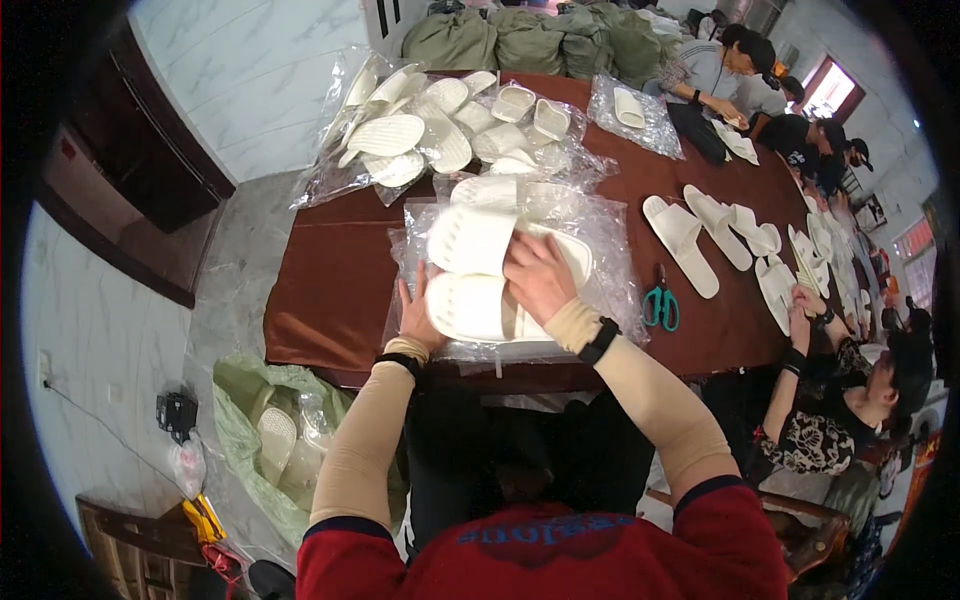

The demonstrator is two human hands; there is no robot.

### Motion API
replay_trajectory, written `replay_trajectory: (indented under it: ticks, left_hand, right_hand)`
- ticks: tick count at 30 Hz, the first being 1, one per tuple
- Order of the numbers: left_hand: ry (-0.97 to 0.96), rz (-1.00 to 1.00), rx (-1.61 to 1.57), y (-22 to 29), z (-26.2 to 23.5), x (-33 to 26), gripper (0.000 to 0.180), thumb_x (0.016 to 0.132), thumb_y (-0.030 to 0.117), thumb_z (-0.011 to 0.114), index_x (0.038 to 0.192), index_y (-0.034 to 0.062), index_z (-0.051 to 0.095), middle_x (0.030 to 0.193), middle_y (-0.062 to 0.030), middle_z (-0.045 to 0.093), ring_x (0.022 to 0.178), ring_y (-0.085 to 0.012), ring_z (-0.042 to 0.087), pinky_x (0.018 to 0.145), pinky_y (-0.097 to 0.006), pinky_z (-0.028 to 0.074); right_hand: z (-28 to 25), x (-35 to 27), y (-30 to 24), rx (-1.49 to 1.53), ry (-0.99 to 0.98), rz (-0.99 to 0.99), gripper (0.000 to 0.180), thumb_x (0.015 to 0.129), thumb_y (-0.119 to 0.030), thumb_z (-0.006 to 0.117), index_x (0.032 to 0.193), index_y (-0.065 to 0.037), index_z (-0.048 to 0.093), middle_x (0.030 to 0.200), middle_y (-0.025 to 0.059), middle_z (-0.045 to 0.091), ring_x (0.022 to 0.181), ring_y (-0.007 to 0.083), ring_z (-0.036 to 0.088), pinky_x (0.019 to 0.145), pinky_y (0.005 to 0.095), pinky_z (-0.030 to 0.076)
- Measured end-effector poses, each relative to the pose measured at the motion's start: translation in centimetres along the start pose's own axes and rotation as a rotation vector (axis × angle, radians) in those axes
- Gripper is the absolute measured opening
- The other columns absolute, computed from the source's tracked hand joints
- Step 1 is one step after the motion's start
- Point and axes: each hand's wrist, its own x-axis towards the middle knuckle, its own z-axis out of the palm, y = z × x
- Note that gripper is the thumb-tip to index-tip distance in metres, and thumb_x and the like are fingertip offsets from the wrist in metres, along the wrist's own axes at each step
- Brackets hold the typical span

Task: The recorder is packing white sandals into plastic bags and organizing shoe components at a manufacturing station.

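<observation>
— Slippers (470, 305), white ones, sit stacked near the front edge of the long brown table (330, 290), on top of a spread of clear plastic bags (600, 230). What surrounds them?

— Biggest first: the table runs away toward the far end, where green sacks (520, 40) are heaped. On its far left part lies a big clear bag of packed slippers (420, 130). Loose white slippers (690, 240) lie in rows on the right side, where other people are at work. On the floor at the left, a green sack (270, 440) holds more slippers.

— And the hands?

— The left hand (415, 320) lies flat against the left edge of the lower slipper, its fingers stretched out and gripping nothing. The right hand (540, 280) rests palm down on top of the pair, fingers spread and pressing; whether they curl round an edge, I cannot tell.

— Anything small nearby?

— Scissors with teal handles (660, 305) lie just right of the plastic, apart from the right hand. A black band (598, 342) circles the right wrist.
</observation>
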Motion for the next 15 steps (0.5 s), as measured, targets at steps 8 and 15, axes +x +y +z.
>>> replay_trajectory:
  ticks: [8, 15]
  left_hand:
    - [-0.036, -0.113, 0.556, 4.9, -2.5, 0.2, 0.072, 0.087, 0.058, 0.046, 0.147, 0.0264, 0.02, 0.154, -0.0098, 0.01, 0.141, -0.0359, 0.006, 0.107, -0.064, 0.01]
    - [0.007, -0.064, 0.552, 4.6, -1.8, 0.6, 0.071, 0.087, 0.058, 0.046, 0.146, 0.0247, 0.024, 0.154, -0.0102, 0.012, 0.141, -0.0366, 0.01, 0.105, -0.066, 0.012]
  right_hand:
    - [-3.7, -10.1, 17.3, -0.317, -0.203, 0.252, 0.022, 0.074, -0.011, 0.059, 0.094, -0.011, 0.066, 0.107, 0.0072, 0.062, 0.1, 0.0302, 0.056, 0.086, 0.0383, 0.047]
    - [-16.3, -10.6, 32.0, -0.886, -0.449, 0.717, 0.022, 0.082, -0.012, 0.053, 0.103, -0.008, 0.059, 0.104, 0.016, 0.057, 0.099, 0.0296, 0.056, 0.08, 0.0417, 0.05]
